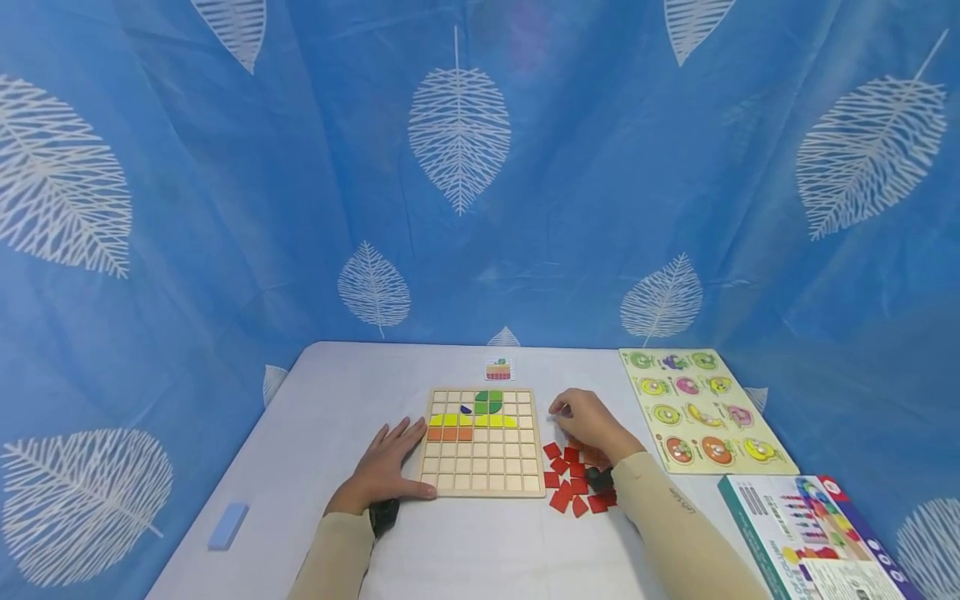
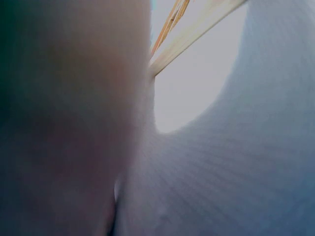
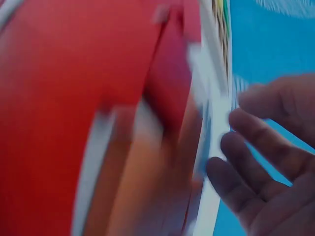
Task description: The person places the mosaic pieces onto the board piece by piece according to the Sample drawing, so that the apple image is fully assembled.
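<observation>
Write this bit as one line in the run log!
left hand: touching wooden grid board | right hand: beside board, nothing visibly held | on board: green tiles, yellow tiles, orange tiles | loose: red tiles

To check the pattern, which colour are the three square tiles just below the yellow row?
The three square tiles are orange, best seen in the head view.

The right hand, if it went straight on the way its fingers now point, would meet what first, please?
Probably the wooden grid board, whose edge is next in line from the right hand; the hand's height is unclear, so it might pass above.
</observation>
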Demonstrator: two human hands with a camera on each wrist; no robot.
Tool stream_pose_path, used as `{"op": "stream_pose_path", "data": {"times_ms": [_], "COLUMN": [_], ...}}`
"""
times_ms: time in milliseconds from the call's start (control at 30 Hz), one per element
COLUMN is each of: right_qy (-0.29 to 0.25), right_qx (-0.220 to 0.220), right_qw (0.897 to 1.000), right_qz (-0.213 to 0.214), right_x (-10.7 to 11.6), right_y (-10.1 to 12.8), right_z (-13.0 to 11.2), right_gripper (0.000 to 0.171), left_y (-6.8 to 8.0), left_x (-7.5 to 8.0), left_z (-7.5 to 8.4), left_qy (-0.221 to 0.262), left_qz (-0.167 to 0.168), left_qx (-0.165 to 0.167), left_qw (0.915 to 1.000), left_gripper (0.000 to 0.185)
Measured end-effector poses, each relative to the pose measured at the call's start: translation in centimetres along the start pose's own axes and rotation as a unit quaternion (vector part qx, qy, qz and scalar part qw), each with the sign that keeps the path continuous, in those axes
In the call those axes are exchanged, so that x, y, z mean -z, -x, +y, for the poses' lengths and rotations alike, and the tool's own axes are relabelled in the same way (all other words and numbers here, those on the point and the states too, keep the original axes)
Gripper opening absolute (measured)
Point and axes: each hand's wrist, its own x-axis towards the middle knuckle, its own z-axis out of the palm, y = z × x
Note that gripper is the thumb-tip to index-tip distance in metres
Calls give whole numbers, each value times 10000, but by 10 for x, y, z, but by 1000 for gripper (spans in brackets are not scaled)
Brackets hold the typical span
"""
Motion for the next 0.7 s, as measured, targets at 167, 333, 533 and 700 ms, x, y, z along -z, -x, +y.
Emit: {"op": "stream_pose_path", "data": {"times_ms": [167,333,533,700], "right_qy": [-56,-154,-325,-609], "right_qx": [-44,-133,-188,-182], "right_qw": [9988,9981,9967,9934], "right_qz": [-487,-577,-721,-953], "right_x": [15,19,17,17], "right_y": [12,17,23,27], "right_z": [21,29,31,27], "right_gripper": [24,26,27,31], "left_y": [1,0,0,0], "left_x": [0,1,0,-1], "left_z": [-1,0,0,0], "left_qy": [-26,-35,5,-22], "left_qz": [32,11,60,47], "left_qx": [-139,-203,-270,-129], "left_qw": [9999,9998,9996,9999], "left_gripper": [131,129,129,132]}}
